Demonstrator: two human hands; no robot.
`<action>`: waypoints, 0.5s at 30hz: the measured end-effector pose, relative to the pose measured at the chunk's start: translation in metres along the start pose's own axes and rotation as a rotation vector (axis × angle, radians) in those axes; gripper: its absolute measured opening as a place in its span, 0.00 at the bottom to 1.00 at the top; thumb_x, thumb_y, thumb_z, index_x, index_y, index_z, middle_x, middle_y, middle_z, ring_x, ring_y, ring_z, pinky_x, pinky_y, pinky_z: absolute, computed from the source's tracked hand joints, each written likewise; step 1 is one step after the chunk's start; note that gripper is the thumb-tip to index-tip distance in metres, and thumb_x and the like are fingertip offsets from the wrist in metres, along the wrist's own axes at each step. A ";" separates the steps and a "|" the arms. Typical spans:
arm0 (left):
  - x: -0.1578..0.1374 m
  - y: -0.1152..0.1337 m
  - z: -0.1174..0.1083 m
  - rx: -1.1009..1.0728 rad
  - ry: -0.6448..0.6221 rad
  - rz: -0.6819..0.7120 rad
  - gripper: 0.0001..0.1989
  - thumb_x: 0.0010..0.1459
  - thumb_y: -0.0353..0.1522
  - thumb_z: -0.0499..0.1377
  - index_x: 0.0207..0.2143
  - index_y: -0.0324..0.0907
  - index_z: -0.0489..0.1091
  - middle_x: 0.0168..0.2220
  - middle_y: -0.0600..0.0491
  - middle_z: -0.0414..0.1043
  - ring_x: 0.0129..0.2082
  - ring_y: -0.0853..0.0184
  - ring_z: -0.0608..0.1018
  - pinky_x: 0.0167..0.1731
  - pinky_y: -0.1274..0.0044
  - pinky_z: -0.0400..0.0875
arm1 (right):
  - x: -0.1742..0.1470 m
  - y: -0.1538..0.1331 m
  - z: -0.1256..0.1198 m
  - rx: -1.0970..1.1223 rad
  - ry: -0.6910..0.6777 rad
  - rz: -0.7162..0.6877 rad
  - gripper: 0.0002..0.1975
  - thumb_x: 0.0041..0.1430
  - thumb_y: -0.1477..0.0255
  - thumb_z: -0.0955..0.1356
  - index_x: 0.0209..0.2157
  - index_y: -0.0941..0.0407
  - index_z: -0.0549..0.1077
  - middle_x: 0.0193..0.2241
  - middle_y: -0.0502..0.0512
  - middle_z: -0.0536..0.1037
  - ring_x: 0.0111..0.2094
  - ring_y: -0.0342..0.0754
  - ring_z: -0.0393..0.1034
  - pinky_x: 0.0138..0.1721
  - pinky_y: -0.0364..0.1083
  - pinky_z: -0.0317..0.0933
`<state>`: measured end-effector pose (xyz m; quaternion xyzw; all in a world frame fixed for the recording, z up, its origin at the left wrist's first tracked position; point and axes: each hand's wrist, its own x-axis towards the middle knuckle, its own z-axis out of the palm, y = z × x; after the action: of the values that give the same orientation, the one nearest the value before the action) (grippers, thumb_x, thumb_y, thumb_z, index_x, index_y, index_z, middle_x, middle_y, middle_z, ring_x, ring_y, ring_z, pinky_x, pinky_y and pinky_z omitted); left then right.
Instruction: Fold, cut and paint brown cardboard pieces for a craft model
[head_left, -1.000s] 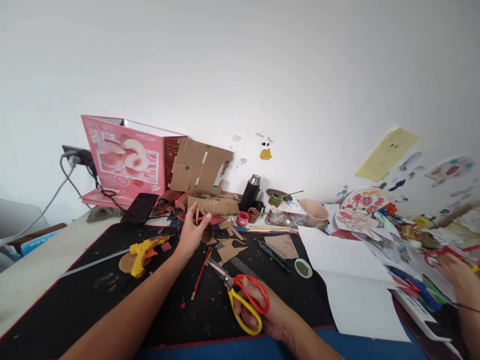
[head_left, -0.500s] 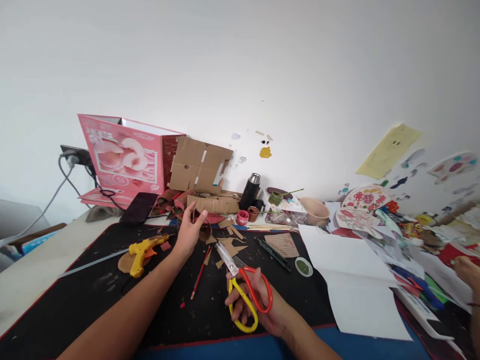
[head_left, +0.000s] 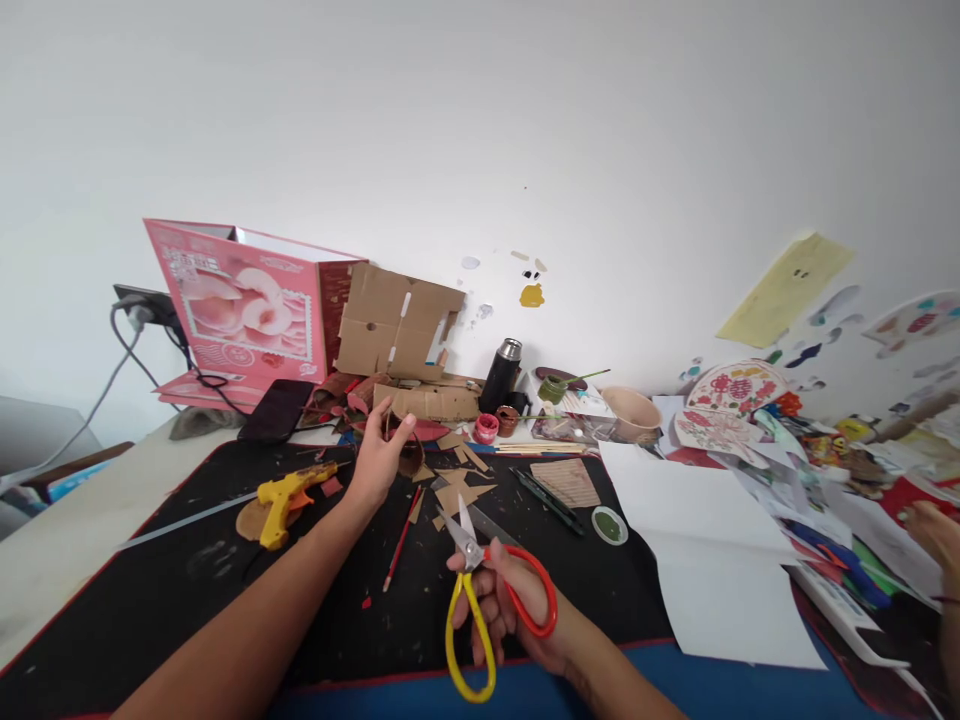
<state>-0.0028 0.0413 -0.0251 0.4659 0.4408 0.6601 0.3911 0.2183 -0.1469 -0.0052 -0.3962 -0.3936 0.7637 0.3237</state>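
My right hand [head_left: 517, 600] is closed around a pair of scissors [head_left: 469, 552] with one red and one yellow handle. The scissors' blades are spread apart and point away from me, with nothing between them. Farther back on the left, my left hand [head_left: 379, 455] has its thumb and fingers bent around a brown curved piece [head_left: 410, 458]; most of that piece is hidden by the hand. Cut cardboard scraps [head_left: 457, 492] lie just right of this hand. A red pencil [head_left: 403, 540] rests on the black mat [head_left: 225, 580] between my arms.
A yellow glue gun [head_left: 283, 505] lies left of my left forearm. Behind stand a pink box [head_left: 247, 300], a cardboard sheet [head_left: 397, 320] and a black flask [head_left: 501, 375]. White paper [head_left: 697, 510] covers the right side. Another person's hand [head_left: 930, 530] shows at the far right edge.
The scissors' blades have opened from nearly closed, and the handles have spread. My right hand has turned slightly and the scissors' tips moved right. My left hand stays about where it was.
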 end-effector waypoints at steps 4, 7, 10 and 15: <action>-0.003 0.002 0.001 0.040 -0.041 0.060 0.36 0.59 0.48 0.69 0.66 0.46 0.65 0.65 0.42 0.70 0.66 0.51 0.73 0.67 0.58 0.65 | -0.002 -0.002 0.006 -0.163 0.115 -0.013 0.43 0.57 0.36 0.70 0.55 0.61 0.72 0.30 0.56 0.81 0.19 0.45 0.75 0.16 0.38 0.52; -0.006 0.002 0.002 0.071 -0.053 0.091 0.37 0.58 0.46 0.70 0.66 0.46 0.65 0.66 0.42 0.69 0.67 0.51 0.71 0.68 0.57 0.63 | -0.001 -0.007 0.016 -0.238 0.131 -0.003 0.43 0.54 0.35 0.70 0.51 0.60 0.73 0.26 0.52 0.79 0.16 0.44 0.72 0.15 0.38 0.52; -0.007 0.003 0.002 0.105 -0.061 0.128 0.37 0.59 0.45 0.69 0.67 0.46 0.64 0.66 0.42 0.68 0.67 0.51 0.71 0.69 0.57 0.63 | 0.002 -0.014 0.026 -0.326 0.125 -0.028 0.37 0.55 0.35 0.70 0.41 0.58 0.73 0.24 0.50 0.77 0.16 0.43 0.69 0.17 0.40 0.59; -0.009 0.007 0.002 0.187 -0.078 0.201 0.36 0.61 0.44 0.68 0.67 0.45 0.64 0.64 0.41 0.70 0.67 0.50 0.71 0.69 0.56 0.63 | 0.012 -0.024 0.038 -0.464 0.140 -0.073 0.32 0.60 0.39 0.69 0.28 0.55 0.68 0.19 0.47 0.71 0.15 0.42 0.66 0.17 0.40 0.60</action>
<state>0.0007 0.0311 -0.0210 0.5676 0.4361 0.6331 0.2948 0.1837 -0.1387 0.0253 -0.4976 -0.5489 0.6115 0.2779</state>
